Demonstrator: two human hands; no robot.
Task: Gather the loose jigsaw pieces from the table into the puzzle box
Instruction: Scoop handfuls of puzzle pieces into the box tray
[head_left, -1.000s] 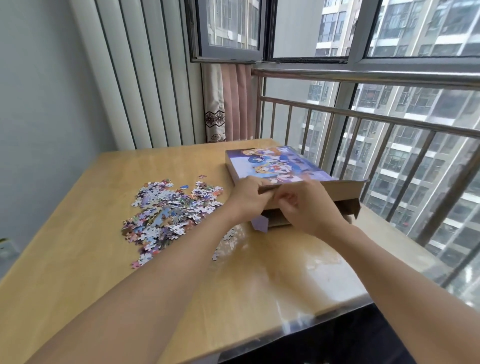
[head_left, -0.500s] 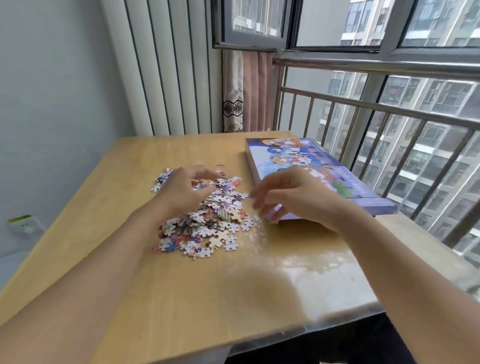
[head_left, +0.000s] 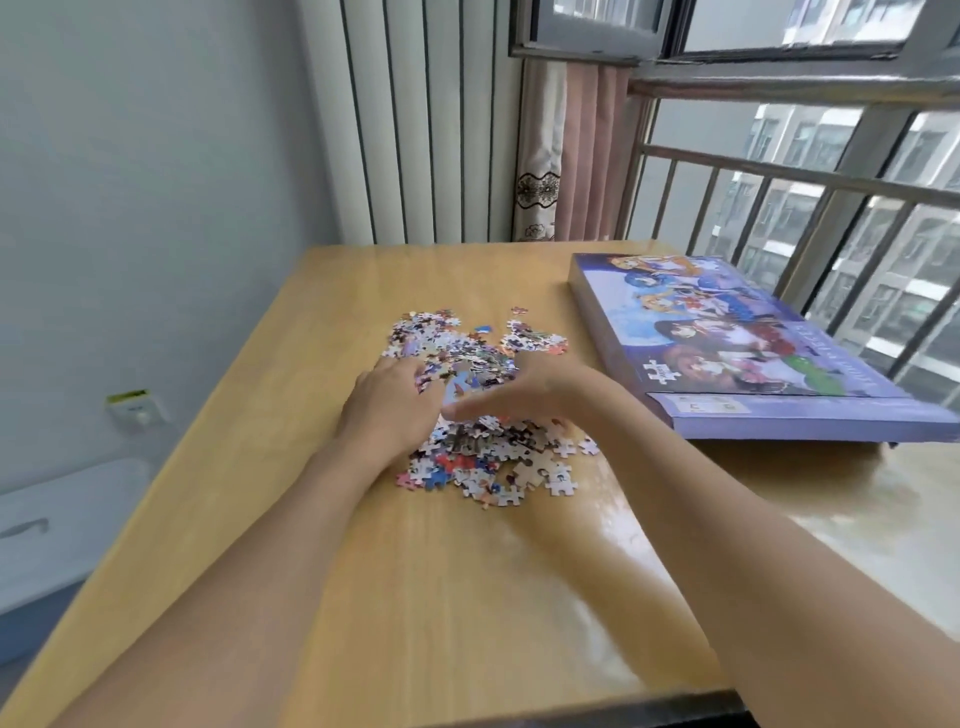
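Both hands rest in a heap of loose jigsaw pieces (head_left: 467, 415) on a wooden table (head_left: 467, 597). The left hand (head_left: 387, 410) lies palm-down on the pile, fingers loosely spread among the pieces; whether its grip encloses any cannot be told. The right hand (head_left: 524, 395) is cupped side-on against the heap, fingers relaxed and apart, touching the pieces. The closed puzzle box (head_left: 737, 353) lies flat to the right of the right hand, apart from it. Half a second ago the right hand hovered beside the box; it has since crossed to the pile.
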